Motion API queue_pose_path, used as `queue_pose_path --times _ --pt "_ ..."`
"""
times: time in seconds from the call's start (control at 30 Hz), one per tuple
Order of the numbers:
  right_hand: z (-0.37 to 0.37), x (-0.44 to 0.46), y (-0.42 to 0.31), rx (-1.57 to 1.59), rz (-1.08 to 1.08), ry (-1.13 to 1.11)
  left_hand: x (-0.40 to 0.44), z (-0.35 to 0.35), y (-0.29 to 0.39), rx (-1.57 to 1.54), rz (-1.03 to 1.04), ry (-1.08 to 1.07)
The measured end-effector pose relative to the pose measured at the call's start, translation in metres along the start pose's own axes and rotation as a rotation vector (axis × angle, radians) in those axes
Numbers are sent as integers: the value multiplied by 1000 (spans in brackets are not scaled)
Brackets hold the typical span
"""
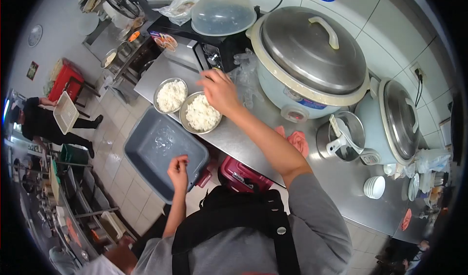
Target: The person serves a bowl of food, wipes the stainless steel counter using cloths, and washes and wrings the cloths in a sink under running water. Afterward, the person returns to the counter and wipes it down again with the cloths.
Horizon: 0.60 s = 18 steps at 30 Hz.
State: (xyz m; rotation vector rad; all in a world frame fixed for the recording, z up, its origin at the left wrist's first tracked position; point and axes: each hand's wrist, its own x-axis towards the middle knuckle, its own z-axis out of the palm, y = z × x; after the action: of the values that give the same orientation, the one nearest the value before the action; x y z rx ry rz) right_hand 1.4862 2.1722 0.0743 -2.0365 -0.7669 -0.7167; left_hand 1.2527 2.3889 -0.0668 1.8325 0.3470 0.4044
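Two metal bowls of white rice stand side by side at the steel counter's edge, the left bowl's rice [171, 96] and the right bowl's rice [203, 113] both heaped. My right hand [218, 91] is above the upper right rim of the right bowl, its fingers bent and apart, with nothing seen in them. Over the grey plastic tub [146, 143], my left hand [178, 171] has its fingers curled; whether they hold anything is hidden. The tub sits below the bowls, with small wet or shiny bits on its bottom.
A large lidded rice cooker [312, 51] stands right of the bowls, a second cooker [402, 119] farther right. Between them is a metal pot [358, 124] with utensils. Stacked white bowls [374, 187] sit near the counter edge. Another person [44, 124] holds a white basket [66, 113] at left.
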Motion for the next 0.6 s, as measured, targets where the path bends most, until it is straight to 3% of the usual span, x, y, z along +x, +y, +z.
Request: queue_pose_path --times 0.07,0.2,0.3,0.4,0.47,0.6 --pt "2 52 -14 -86 -131 58 64 -5 26 12 160 -11" --pt "4 106 0 -182 -87 113 218 -3 63 -130 254 -79" --pt "-2 128 21 -351 -64 84 326 19 139 -168 321 -264" --pt "-10 168 56 -425 8 107 423 47 184 -410 95 -518" --pt "-12 196 75 -480 31 173 473 72 200 -630 -220 -588" --pt "-7 240 101 -656 19 171 498 125 219 -800 -355 -511"
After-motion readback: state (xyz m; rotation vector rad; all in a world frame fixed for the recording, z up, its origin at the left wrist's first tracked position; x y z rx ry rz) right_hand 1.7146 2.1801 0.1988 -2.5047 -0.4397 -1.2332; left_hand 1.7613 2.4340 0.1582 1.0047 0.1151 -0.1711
